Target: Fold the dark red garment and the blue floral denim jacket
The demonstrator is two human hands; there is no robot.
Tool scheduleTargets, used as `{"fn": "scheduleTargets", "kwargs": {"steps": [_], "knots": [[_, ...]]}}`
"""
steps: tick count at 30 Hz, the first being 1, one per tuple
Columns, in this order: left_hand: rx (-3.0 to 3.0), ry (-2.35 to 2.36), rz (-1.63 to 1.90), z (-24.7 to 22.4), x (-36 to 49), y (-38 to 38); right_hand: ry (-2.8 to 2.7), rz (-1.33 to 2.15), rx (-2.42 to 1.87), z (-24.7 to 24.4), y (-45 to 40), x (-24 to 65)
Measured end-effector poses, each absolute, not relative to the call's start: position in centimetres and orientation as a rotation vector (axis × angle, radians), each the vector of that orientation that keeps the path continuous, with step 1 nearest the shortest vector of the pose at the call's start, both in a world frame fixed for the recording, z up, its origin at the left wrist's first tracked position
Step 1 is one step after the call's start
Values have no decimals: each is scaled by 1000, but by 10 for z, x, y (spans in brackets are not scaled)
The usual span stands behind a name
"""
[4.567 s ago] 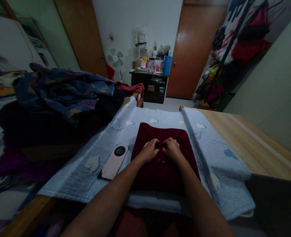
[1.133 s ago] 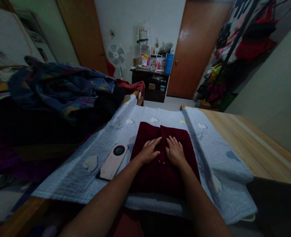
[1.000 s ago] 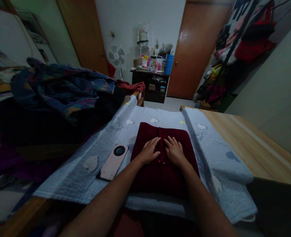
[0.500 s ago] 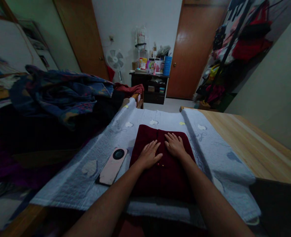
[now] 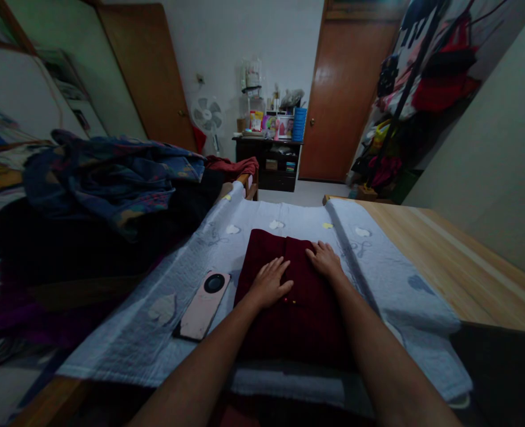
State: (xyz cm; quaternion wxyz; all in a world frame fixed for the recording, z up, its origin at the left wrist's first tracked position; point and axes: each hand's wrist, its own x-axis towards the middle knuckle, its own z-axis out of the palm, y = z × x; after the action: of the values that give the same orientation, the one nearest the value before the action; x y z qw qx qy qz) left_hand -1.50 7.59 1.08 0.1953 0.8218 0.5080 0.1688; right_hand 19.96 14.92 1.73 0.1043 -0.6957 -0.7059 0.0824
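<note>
A dark red folded garment (image 5: pixel 284 332) lies in front of me on a pale blue cloth (image 5: pixel 271 213) with heart shapes. Two small shiny dots show near its middle. My left hand (image 5: pixel 271 283) rests flat on the left half of the garment, fingers stretched out. On its upper right part lies my right hand (image 5: pixel 325 261), palm down with the fingers extended. Neither hand grips anything. Left of the garment, a pink phone (image 5: pixel 202 308) with a round black camera ring lies on the cloth.
A large heap of dark and patterned clothes (image 5: pixel 111 184) rises at the left. At the right is a bare wooden board (image 5: pixel 449 255). Farther off stand a dark cabinet (image 5: pixel 266 169), a white fan (image 5: pixel 207 115) and a wooden door (image 5: pixel 333 95). Bags and clothes hang at the upper right.
My right hand has slid a little to the right across the garment, toward its upper right corner. My left hand stays on the left half. The view has tilted slightly upward.
</note>
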Motion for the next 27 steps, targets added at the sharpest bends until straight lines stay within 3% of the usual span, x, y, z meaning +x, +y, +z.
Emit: {"fn": "scheduleTargets", "kwargs": {"steps": [7, 10, 14, 27], "knots": [[2331, 1437, 433, 9, -15, 77, -1956, 257, -2220, 32, 137, 206], [2353, 1467, 385, 8, -14, 78, -2083, 153, -2130, 41, 117, 191], [2402, 1495, 362, 4, -13, 78, -2304, 274, -1852, 38, 84, 161], [2457, 1826, 367, 9, -35, 127, -2271, 339, -1852, 33, 71, 150]]}}
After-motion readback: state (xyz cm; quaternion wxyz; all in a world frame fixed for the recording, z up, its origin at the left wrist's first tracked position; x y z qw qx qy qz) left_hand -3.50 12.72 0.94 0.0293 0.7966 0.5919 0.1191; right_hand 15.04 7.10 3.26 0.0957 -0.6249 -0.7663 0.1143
